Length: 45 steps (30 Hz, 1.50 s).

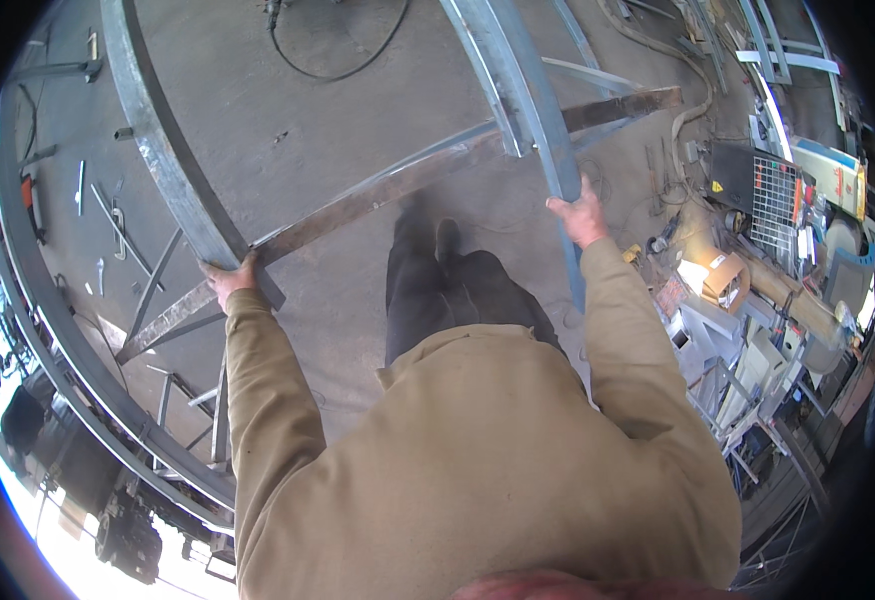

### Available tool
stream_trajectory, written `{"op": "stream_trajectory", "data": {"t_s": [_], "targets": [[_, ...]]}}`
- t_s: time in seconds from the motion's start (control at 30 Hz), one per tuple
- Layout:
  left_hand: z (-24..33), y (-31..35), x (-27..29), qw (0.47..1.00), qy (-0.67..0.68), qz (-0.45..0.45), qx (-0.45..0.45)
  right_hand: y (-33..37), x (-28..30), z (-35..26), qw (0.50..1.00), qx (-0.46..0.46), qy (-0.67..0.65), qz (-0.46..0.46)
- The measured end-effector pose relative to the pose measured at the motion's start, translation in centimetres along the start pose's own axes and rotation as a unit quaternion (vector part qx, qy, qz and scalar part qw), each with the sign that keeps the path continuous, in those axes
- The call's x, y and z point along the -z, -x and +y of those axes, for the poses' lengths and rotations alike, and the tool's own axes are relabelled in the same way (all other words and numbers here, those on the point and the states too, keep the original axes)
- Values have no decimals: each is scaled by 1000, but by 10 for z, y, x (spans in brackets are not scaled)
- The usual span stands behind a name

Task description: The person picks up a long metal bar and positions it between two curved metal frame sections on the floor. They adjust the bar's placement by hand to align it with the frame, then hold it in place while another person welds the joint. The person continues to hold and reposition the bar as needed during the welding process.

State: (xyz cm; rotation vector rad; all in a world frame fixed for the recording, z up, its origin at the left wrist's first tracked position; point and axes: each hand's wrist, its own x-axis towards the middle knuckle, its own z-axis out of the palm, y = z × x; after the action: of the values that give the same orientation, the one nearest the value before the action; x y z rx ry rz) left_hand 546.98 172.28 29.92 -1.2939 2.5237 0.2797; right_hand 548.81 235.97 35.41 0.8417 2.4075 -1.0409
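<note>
Two long grey steel beams run away from me on either side. My left hand (232,279) grips the near end of the left steel beam (166,133), thumb against its side. On the other side, my right hand (583,214) is closed around the near part of the right steel beam (541,108); the fingers beneath are partly hidden. Both beams rest across a rusty steel crossbar (353,203), which slants from lower left to upper right ahead of my legs. Angled legs under the crossbar's left end look like part of a trestle (161,270).
Curved-looking long steel tubes (53,350) line the left side. A clamp (119,228) and loose rods lie on the floor there. To the right are a cardboard box (726,280), a wire grid (776,205) and piled scrap. A hose (693,70) and a cable (333,77) cross the floor.
</note>
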Motion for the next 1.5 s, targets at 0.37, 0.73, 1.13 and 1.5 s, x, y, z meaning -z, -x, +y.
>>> {"op": "stream_trajectory", "data": {"t_s": [0.37, 0.73, 1.13, 1.5], "targets": [[-16, 13, -3, 1000, 29, -7, -2, 27, -5, 15, 1000, -11, 2, -11], [-2, 28, 14, 999, 46, -23, 19, 31, -8, 32, 1000, 8, 19, 12], [5, 35, 24, 996, 55, -45, 48, 64, -14, 31, 999, 34, 17, 16], [0, 36, 22, 995, 85, -30, 31, 67, -20, 33, 998, 56, -14, 35]]}}
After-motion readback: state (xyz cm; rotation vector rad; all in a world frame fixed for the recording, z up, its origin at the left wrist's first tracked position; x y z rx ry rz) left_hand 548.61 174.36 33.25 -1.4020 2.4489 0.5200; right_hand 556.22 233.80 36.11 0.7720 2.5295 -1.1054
